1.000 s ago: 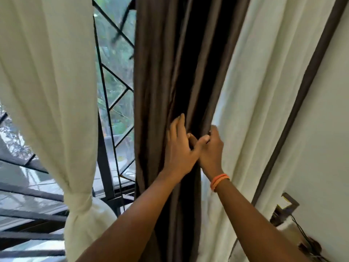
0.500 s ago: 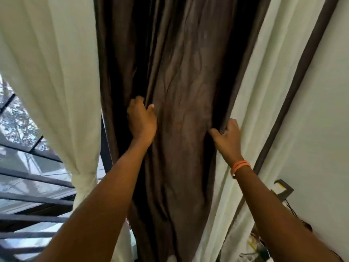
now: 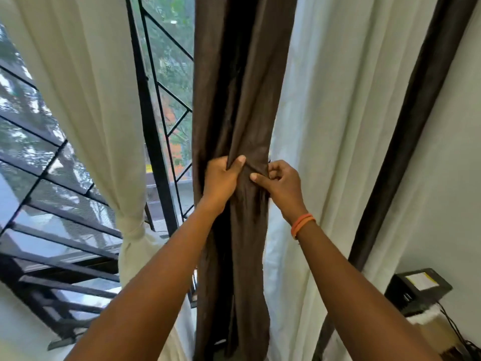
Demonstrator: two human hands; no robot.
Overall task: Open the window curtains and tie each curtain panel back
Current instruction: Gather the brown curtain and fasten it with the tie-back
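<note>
**A:** Head view, starting at the left: what's over there?

**B:** A cream curtain panel (image 3: 86,100), already gathered and knotted at its tie (image 3: 130,226), hanging in front of the black window grille (image 3: 153,152). Daylight and trees show through the bars.

**A:** And the middle?

**B:** The brown curtain panel (image 3: 242,100), bunched into a narrow column that runs from the top of the frame to the bottom. It's dark, matte, falling in deep lengthwise folds, slightly creased where it's squeezed.

**A:** What are the hands doing?

**B:** The left hand (image 3: 221,181) is closed around the bunch from its left side, thumb pressed over a fold. The right hand (image 3: 281,186), with orange bands (image 3: 303,225) on the wrist, pinches a fold from the right, fingers curled. Both grip at the same height, nearly touching.

**A:** Any tie on the brown one?

**B:** None that I can see, so I'd judge it gathered but not yet secured.

**A:** What might go wrong?

**B:** If either grip loosens while reaching for a tie, the folds would likely spread and cover the window again. A hard pull could strain the hanging at the top, which is out of frame.

**A:** Further right?

**B:** A second cream panel (image 3: 338,126) hanging loose, a dark edge strip (image 3: 416,126), then wall and a black box (image 3: 419,293) low down.
</note>
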